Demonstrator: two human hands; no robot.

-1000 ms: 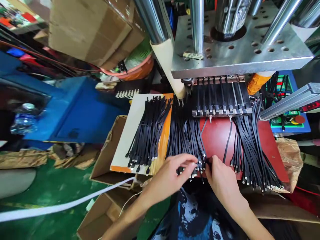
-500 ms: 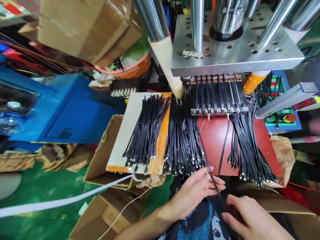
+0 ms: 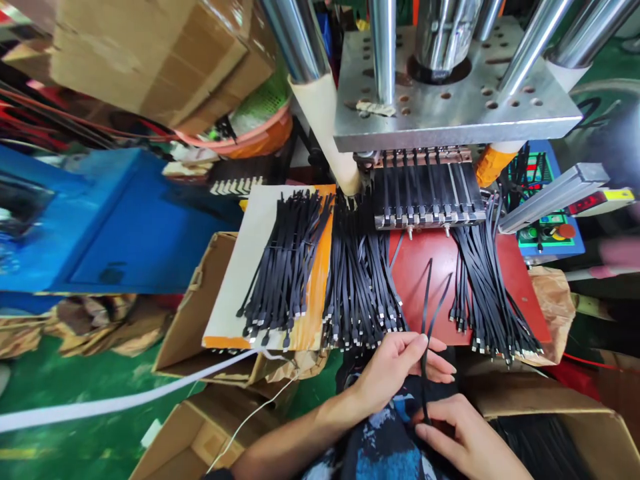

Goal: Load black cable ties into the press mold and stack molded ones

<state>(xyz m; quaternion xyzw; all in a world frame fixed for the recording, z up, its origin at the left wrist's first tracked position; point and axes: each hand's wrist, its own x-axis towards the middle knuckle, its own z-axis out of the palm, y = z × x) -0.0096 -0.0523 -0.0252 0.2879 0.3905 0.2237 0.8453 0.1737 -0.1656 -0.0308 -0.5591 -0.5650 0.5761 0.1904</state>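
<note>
Two thin strands of black cable (image 3: 427, 300) stick up from my left hand (image 3: 387, 373), pinched at its thumb while the other fingers reach out to the right. Lower down, over my lap, my right hand (image 3: 463, 430) is closed with thumb and fingertips on the lower part of the black cable. Whether these are two cables or one folded cable I cannot tell. Just beyond the hands is a red work surface (image 3: 417, 280), with a pile of black cables with metal-tipped plugs (image 3: 363, 287) on its left and another pile (image 3: 490, 293) on its right.
A press with a thick metal plate (image 3: 455, 123) stands ahead, above a black fixture (image 3: 430, 193) holding several cables in a row. More cables lie on a white board (image 3: 230, 293). Cardboard boxes (image 3: 195, 300) stand left, one open box (image 3: 565, 390) at right. A control panel (image 3: 550, 233) sits right.
My left thumb has closed on the cable, and my right hand has moved left and closer to it. Two strands now rise from the left hand. The view has shifted slightly.
</note>
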